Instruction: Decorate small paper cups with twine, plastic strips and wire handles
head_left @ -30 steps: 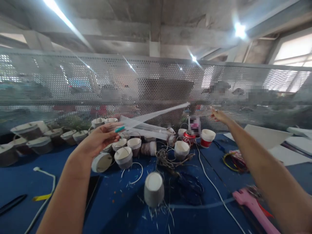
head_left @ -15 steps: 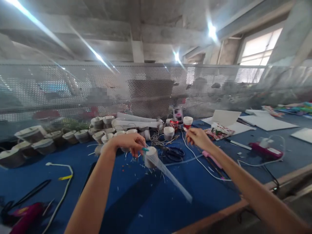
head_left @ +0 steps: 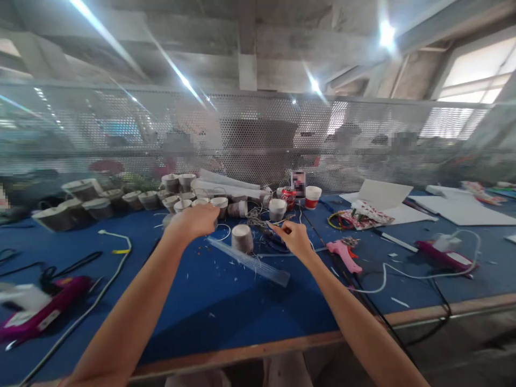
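My left hand point(head_left: 196, 220) is over the blue table beside the front cups, its fingers turned down and mostly hidden, so I cannot tell what they hold. My right hand point(head_left: 292, 235) is closed in a pinch near the grey tangle of wire point(head_left: 256, 216); whatever is between its fingertips is too small to make out. Between both hands a small whitish cup point(head_left: 242, 239) stands upside down. In front of it lies a bundle of clear plastic strips point(head_left: 258, 263). Dark-handled scissors point(head_left: 278, 245) lie partly hidden behind my right hand.
Several grey-white cups point(head_left: 97, 208) line the back left. A red can point(head_left: 288, 198), a red-and-white paper cup point(head_left: 313, 198) and another white cup point(head_left: 278, 209) stand behind. At right are a pink glue gun point(head_left: 344, 255), cords and a purple power strip point(head_left: 445, 255). A perforated screen point(head_left: 258, 140) closes the back.
My left hand has moved away from the small cup toward the cups on the left. My right hand has come down and inward. The clear strips now lie lower, flat on the table.
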The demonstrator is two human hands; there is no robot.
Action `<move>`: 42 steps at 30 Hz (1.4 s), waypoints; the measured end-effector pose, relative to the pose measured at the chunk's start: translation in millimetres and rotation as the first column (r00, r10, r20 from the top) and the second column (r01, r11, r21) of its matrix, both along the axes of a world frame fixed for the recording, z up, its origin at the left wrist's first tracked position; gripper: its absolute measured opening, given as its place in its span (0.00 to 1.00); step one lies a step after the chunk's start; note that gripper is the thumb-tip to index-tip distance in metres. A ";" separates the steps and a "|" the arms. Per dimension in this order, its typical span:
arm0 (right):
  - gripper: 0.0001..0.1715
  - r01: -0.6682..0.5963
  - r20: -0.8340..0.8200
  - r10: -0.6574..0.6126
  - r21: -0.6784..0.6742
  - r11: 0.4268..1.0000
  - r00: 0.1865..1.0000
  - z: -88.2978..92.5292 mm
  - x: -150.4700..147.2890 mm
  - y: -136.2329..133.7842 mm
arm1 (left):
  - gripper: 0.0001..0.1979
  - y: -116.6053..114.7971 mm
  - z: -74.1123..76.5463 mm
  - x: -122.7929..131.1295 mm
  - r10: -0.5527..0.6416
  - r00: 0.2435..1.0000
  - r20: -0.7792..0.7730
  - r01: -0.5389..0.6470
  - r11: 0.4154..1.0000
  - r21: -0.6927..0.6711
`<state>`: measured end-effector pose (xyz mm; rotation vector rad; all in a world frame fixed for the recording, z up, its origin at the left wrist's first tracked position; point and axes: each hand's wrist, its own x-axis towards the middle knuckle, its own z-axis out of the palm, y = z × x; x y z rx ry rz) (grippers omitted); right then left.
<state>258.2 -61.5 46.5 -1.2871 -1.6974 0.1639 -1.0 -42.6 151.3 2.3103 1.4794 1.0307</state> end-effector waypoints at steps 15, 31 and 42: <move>0.26 -0.230 -0.004 0.230 -0.072 0.971 0.973 -18.2 -21.7 -6.2 | 0.10 -37.4 -106.8 51.8 -0.269 0.888 0.372 0.360 0.911 -0.200; 0.28 -0.294 0.274 0.305 -0.082 0.952 0.912 -19.9 -34.3 -18.5 | 0.17 -36.0 -117.3 57.3 -0.125 0.726 0.676 0.480 0.796 -0.368; 0.27 -0.187 0.421 0.173 -0.008 0.982 0.890 -17.3 -33.2 -20.7 | 0.12 3.1 -95.3 16.2 0.053 0.562 0.825 0.172 0.969 -0.180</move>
